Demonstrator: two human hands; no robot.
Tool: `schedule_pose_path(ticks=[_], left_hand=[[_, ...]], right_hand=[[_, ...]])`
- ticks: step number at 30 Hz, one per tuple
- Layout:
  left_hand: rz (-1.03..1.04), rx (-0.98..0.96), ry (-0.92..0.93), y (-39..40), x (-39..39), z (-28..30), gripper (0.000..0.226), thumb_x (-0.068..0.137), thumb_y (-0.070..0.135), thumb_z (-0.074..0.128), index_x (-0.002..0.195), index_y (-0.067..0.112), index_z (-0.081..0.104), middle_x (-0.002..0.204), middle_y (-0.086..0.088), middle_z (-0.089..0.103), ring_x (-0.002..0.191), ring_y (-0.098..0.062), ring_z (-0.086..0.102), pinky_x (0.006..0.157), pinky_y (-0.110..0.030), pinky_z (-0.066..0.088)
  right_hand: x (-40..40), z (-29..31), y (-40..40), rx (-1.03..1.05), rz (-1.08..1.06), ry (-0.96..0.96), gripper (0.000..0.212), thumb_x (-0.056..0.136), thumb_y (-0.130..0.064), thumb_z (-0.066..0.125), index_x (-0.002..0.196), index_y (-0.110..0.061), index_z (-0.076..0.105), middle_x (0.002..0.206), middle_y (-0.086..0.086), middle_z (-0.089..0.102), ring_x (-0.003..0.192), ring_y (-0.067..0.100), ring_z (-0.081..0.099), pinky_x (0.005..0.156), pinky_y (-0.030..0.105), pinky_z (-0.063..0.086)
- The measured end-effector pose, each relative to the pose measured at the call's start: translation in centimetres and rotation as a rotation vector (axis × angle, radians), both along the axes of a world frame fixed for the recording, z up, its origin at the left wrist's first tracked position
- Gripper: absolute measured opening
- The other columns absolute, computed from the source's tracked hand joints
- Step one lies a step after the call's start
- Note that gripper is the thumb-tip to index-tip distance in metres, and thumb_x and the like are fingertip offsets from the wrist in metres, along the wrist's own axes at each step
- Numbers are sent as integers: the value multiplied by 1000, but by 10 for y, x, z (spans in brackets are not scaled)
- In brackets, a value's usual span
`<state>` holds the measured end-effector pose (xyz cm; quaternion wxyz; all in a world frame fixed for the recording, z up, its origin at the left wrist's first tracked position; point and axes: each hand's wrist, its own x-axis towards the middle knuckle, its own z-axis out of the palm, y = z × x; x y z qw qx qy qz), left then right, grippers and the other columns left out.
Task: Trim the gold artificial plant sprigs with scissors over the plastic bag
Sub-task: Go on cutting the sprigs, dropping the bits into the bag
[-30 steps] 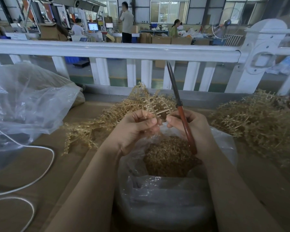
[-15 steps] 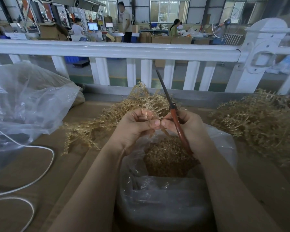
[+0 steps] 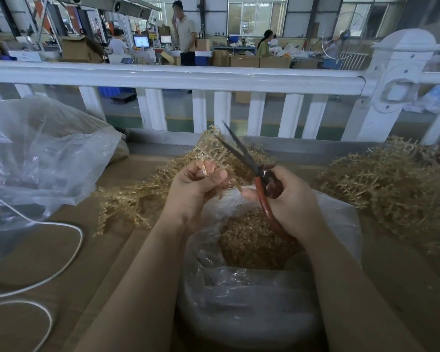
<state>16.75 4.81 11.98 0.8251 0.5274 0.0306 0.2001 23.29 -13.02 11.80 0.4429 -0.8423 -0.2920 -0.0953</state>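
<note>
My left hand point(image 3: 196, 189) pinches the stem of a gold sprig point(image 3: 208, 151) that fans out up and away from me. My right hand point(image 3: 290, 199) grips red-handled scissors point(image 3: 254, 171); their dark blades are parted and point up-left across the sprig. Both hands hover above the open clear plastic bag point(image 3: 341, 217), which holds a heap of gold trimmings point(image 3: 252, 240). More gold sprigs lie on the table to the left point(image 3: 127, 199) and in a big pile at the right point(image 3: 386, 184).
A large crumpled clear bag point(image 3: 43, 158) sits at the left, with a white cable point(image 3: 61, 270) looping over the brown table point(image 3: 61, 250). A white railing point(image 3: 188, 77) runs along the table's far edge. People and boxes stand far behind it.
The scissors have tilted further left and down, and their blades have parted over the sprig. My right hand has shifted right; my left hand still holds the sprig stem.
</note>
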Motion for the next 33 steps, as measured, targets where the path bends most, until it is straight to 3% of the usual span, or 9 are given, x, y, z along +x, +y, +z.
schedule_pose_path(ticks=[3, 6, 11, 15, 22, 29, 33], left_hand=[[2, 2, -6, 1, 1, 0, 17, 72, 3, 72, 81, 11, 61, 76, -5, 66, 73, -14, 68, 73, -26, 55], [0, 13, -24, 2, 0, 0, 17, 70, 3, 70, 80, 12, 60, 75, -6, 61, 75, -15, 65, 75, -25, 54], [-51, 7, -53, 2, 0, 0, 16, 72, 1, 68, 80, 10, 57, 81, -12, 48, 79, -20, 56, 75, -25, 54], [-73, 1, -95, 2, 1, 0, 15, 72, -1, 67, 80, 10, 61, 76, -6, 62, 77, -15, 64, 73, -23, 56], [-88, -2, -122, 1, 3, -2, 18, 74, -3, 66, 87, 5, 56, 87, -14, 56, 82, -16, 65, 79, -24, 55], [-99, -9, -141, 1, 3, -3, 15, 75, -2, 66, 85, 9, 61, 76, 2, 71, 83, -13, 68, 78, -22, 54], [-113, -30, -155, 1, 1, -1, 16, 75, -2, 66, 86, 10, 63, 78, 2, 73, 83, -12, 69, 76, -21, 54]], right_hand=[[1, -4, -1, -101, 17, -70, 48, 61, -89, 59, 91, -52, 51, 81, -34, 60, 85, -22, 53, 59, 6, 31], [4, -8, -2, -155, 18, -99, 56, 60, -93, 54, 96, -50, 51, 76, -28, 59, 73, -12, 55, 57, 11, 34], [8, -13, -3, -180, 1, -128, 60, 61, -94, 51, 98, -48, 51, 79, -23, 61, 74, -7, 56, 58, 14, 37], [9, -13, -2, -198, -12, -145, 60, 62, -93, 52, 97, -45, 52, 77, -22, 58, 72, -5, 55, 56, 16, 37], [9, -12, -1, -214, -34, -203, 58, 64, -93, 49, 96, -45, 50, 72, -25, 53, 68, -7, 51, 54, 16, 35], [8, -12, -1, -231, -95, -277, 72, 65, -94, 44, 103, -36, 62, 79, -28, 53, 72, 2, 54, 56, 17, 38], [6, -11, 0, -224, -97, -283, 81, 64, -97, 38, 106, -34, 65, 83, -26, 55, 72, 3, 55, 60, 21, 43]])
